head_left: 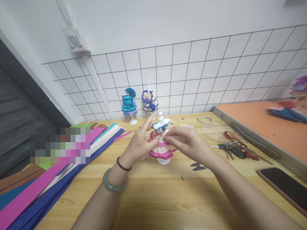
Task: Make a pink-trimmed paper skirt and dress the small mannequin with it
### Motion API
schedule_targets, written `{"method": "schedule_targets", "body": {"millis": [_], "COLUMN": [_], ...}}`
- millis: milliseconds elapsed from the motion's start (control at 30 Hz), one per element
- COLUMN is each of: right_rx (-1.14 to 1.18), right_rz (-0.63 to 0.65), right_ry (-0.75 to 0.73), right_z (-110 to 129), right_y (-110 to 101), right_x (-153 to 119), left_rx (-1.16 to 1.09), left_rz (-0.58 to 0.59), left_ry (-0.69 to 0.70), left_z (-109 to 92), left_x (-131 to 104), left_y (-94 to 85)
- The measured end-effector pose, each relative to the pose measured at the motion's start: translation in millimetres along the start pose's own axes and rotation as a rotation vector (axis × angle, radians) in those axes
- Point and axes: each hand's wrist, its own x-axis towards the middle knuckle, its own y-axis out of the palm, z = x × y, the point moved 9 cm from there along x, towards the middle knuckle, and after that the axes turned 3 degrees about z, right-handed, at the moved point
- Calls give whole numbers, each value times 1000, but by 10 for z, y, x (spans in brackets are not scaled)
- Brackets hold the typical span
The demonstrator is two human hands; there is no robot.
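Observation:
A small white dress form (161, 118) stands upright on a round base in front of me. It wears a white and blue paper bodice (161, 125) and a tiered white paper skirt (161, 152) with bright pink edges. My left hand (140, 140) steadies it from the left, thumb against the waist and the other fingers up beside the bodice. From the right, my right hand (189, 142) pinches at the skirt's waist with thumb and fingertips together. Part of the waist is hidden behind the fingers.
Two dressed mini forms, one teal (129, 103) and one purple and cream (150, 101), stand by the wall grid. Coloured paper strips (96, 145) lie left. Right are small snips (198, 166), keys (231, 150), a clear plate (212, 132), a phone (285, 188) and an orange board (251, 118).

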Motion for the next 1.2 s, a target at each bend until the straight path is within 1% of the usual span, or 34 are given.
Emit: {"method": "schedule_targets", "body": {"millis": [267,433,600,800,900,1000,1133,1200], "right_rx": [58,94,116,169,161,211,241,228], "right_rz": [14,5,-2,75,89,65,-20,-51], "right_ry": [43,51,80,5,-32,-20,73,98], "right_z": [-54,-87,-111,15,43,2,-118,-139], "right_y": [17,21,12,47,59,64,39,21], "right_x": [-3,1,-4,4,6,9,7,6], "left_rx": [-127,-101,-59,-36,-31,-31,-36,-35], "left_rz": [26,8,1,0,-7,-11,-4,-2], "left_ry": [-67,-90,-56,-46,-41,-34,-19,-24], "left_z": [34,60,47,39,26,12,-13,-16], "left_x": [-11,-8,-5,-12,-13,-11,-9,-9], "left_y": [26,14,9,7,3,5,10,9]}}
